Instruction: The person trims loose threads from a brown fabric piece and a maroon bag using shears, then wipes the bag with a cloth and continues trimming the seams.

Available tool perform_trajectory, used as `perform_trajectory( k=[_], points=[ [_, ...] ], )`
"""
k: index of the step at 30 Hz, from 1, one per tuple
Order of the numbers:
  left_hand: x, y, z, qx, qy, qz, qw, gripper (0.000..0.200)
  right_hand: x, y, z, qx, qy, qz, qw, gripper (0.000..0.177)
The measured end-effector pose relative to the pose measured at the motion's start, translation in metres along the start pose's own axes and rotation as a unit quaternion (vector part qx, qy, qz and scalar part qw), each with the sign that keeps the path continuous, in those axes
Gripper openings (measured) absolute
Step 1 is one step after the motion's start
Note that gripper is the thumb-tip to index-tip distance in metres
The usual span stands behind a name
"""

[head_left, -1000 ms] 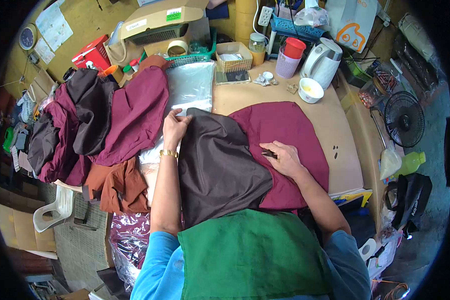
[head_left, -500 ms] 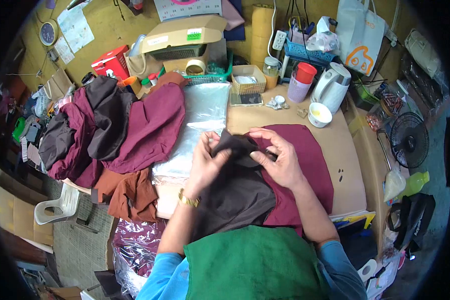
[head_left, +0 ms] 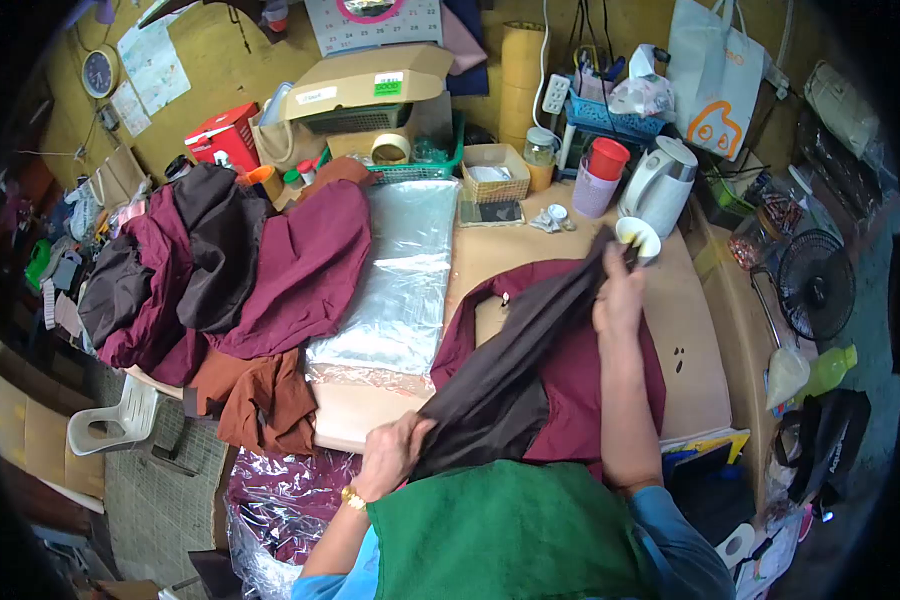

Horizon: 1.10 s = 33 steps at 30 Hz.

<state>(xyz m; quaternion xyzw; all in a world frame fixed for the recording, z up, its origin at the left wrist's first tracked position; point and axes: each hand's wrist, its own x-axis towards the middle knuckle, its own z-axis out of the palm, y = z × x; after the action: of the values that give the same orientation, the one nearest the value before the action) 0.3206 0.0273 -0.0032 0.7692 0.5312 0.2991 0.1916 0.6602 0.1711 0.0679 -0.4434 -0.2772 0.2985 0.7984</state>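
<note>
A dark brown fabric strip [head_left: 520,345] is stretched on a slant between my two hands. My left hand [head_left: 392,452], with a gold watch on its wrist, is closed around its near end at the lower left. Up at the far right end, my right hand [head_left: 619,298] grips the other end beside a white cup. Maroon fabric [head_left: 610,395] spreads beneath the strip and under my right forearm, with a curved edge at its upper left. It appears to belong to the same piece, but the joins are hidden by folds.
Maroon and dark brown cloth [head_left: 300,270] is heaped left of the clear plastic sheets [head_left: 395,290]. The white cup [head_left: 637,238], a kettle [head_left: 660,180] and a lilac tumbler [head_left: 592,196] stand at the back right. A fan [head_left: 816,280] is farther right.
My hands were close together, bunching the dark fabric. They have moved apart, left hand toward me and right hand up and right, drawing the fabric into a long strip.
</note>
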Motion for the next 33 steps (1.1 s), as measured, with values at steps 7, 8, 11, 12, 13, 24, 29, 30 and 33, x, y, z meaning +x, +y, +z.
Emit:
perform_trajectory(
  k=[7,8,11,12,13,24,29,30,33],
  points=[
    [-0.037,-0.056,-0.041,0.047,0.136,-0.202,0.969,0.037,-0.003,-0.017,-0.005,0.026,-0.122,-0.006,0.992,0.019],
    [-0.018,-0.037,-0.050,0.001,0.212,-0.120,0.970,0.032,-0.013,-0.019,0.004,0.019,-0.141,-0.006,0.990,0.018],
    [0.027,-0.008,-0.045,-0.071,0.188,-0.016,0.979,0.028,-0.040,-0.023,0.029,0.038,-0.181,0.006,0.983,0.019],
    [0.046,0.009,-0.036,-0.157,0.164,-0.014,0.974,0.047,-0.038,-0.016,0.022,0.026,-0.214,0.017,0.976,0.021],
    [0.064,0.025,-0.027,-0.148,0.174,0.040,0.973,0.057,-0.040,-0.017,0.024,0.026,-0.216,0.018,0.976,0.021],
    [0.094,-0.002,0.051,-0.353,0.126,-0.044,0.926,0.025,-0.090,-0.017,0.018,-0.222,-0.315,-0.216,0.897,0.014],
    [0.062,-0.060,0.042,-0.250,0.144,-0.091,0.953,0.027,-0.111,0.065,-0.015,-0.440,-0.409,-0.236,0.764,0.026],
    [0.054,-0.062,0.028,-0.240,0.106,-0.128,0.956,0.027,-0.106,0.075,-0.023,-0.478,-0.401,-0.177,0.761,0.023],
    [0.034,-0.069,-0.013,-0.278,0.056,-0.269,0.920,0.026,-0.095,0.083,-0.031,-0.520,-0.379,-0.173,0.746,0.024]
  ],
)
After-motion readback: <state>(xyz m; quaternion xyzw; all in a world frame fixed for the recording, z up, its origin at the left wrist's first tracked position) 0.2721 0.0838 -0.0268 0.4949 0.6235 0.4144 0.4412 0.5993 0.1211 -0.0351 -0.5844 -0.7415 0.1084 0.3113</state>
